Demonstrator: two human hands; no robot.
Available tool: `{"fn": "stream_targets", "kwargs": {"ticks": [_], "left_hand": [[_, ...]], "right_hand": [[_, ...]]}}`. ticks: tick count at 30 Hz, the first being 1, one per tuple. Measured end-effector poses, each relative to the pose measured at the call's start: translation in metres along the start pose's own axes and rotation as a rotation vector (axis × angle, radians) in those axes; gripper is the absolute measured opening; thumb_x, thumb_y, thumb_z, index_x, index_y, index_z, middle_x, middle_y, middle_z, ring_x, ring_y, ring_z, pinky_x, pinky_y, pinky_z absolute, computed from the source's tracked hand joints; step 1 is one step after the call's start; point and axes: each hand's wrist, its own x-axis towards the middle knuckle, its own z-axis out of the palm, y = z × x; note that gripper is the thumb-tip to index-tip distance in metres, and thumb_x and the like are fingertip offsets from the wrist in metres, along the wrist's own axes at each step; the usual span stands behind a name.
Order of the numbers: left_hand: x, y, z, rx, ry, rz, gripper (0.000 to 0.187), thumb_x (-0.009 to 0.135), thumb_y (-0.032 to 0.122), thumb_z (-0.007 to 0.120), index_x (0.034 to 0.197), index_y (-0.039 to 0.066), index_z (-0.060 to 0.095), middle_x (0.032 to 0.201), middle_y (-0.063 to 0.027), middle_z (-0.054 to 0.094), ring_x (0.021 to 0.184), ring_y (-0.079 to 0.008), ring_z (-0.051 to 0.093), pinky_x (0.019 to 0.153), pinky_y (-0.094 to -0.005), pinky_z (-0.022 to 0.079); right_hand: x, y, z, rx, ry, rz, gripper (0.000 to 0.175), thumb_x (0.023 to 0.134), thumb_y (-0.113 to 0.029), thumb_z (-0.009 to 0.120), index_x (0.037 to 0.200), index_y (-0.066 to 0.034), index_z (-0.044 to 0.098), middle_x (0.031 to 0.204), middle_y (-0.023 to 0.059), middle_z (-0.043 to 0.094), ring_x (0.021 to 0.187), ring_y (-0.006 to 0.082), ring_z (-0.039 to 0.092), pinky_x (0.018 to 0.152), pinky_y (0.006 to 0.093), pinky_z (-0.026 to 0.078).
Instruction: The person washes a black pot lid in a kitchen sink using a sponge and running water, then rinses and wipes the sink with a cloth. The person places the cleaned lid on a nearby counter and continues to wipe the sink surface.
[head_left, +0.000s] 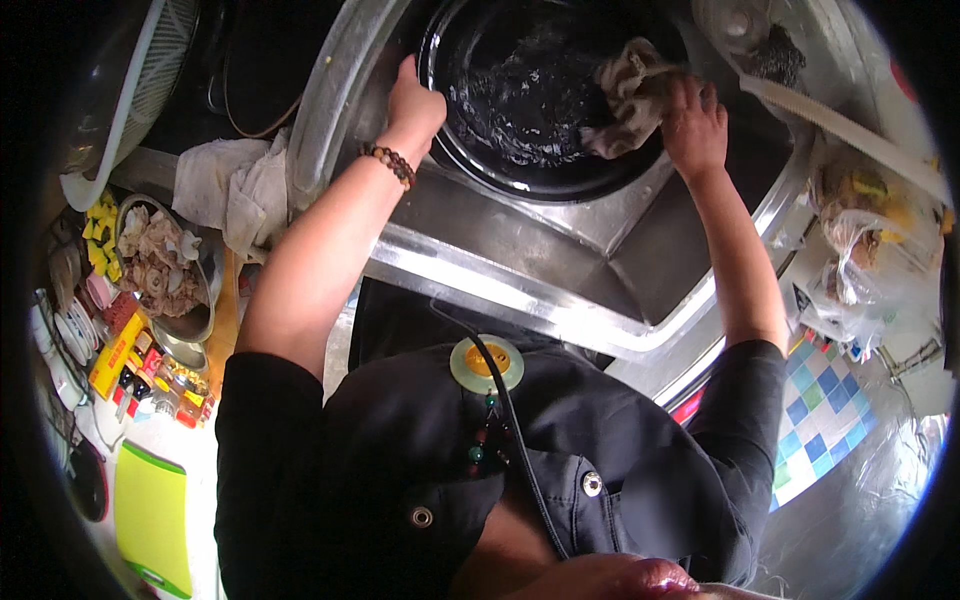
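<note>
A large round black pan (517, 97) with water in it is over the stainless-steel sink (517, 232). My left hand (416, 109), with a beaded bracelet at the wrist, grips the pan's left rim. At the pan's right side my right hand (694, 124) holds a wet, crumpled beige cloth (626, 101) that hangs against the inside of the pan. The fingertips of that hand are partly blurred, and the far edge of the pan lies beyond the picture's top.
A pale cloth (232, 187) drapes beside the sink's left rim. Farther left are a metal bowl of meat pieces (161, 262), yellow chunks (101, 232), seasoning packages (120, 352) and a green cutting board (150, 517). Plastic bags (855, 255) lie at the right; a long pale strip (847, 131) crosses the upper right.
</note>
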Motion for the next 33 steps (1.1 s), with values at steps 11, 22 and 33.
{"fn": "stream_targets", "kwargs": {"ticks": [11, 22, 33], "left_hand": [[-0.015, 0.02, -0.002, -0.062, 0.034, -0.032, 0.064, 0.073, -0.017, 0.04, 0.133, 0.004, 0.042, 0.117, -0.0175, 0.06, 0.111, -0.0279, 0.056, 0.096, -0.0344, 0.041], [-0.018, 0.02, -0.001, -0.136, 0.037, -0.057, 0.061, 0.075, -0.016, 0.04, 0.134, 0.003, 0.041, 0.118, -0.0167, 0.059, 0.112, -0.0262, 0.055, 0.097, -0.0337, 0.041], [-0.012, 0.003, 0.0, -0.159, 0.06, -0.06, 0.058, 0.076, -0.013, 0.043, 0.131, 0.004, 0.044, 0.116, -0.017, 0.061, 0.11, -0.0266, 0.057, 0.094, -0.0343, 0.043]], "right_hand": [[0.163, -0.134, 0.003, 0.087, 0.685, 0.157, 0.04, 0.076, -0.01, 0.063, 0.112, 0.0045, 0.055, 0.111, 0.0211, 0.061, 0.101, 0.0355, 0.059, 0.084, 0.0436, 0.049], [0.148, -0.165, 0.021, 0.424, 0.395, -0.221, 0.055, 0.076, -0.013, 0.06, 0.13, -0.014, 0.047, 0.132, 0.0076, 0.052, 0.131, 0.0267, 0.04, 0.11, 0.0479, 0.028], [0.082, -0.034, 0.017, -0.044, 0.016, 0.164, 0.058, 0.076, -0.017, 0.06, 0.132, -0.0153, 0.047, 0.131, 0.0025, 0.053, 0.116, 0.0287, 0.049, 0.093, 0.0467, 0.038]]}}
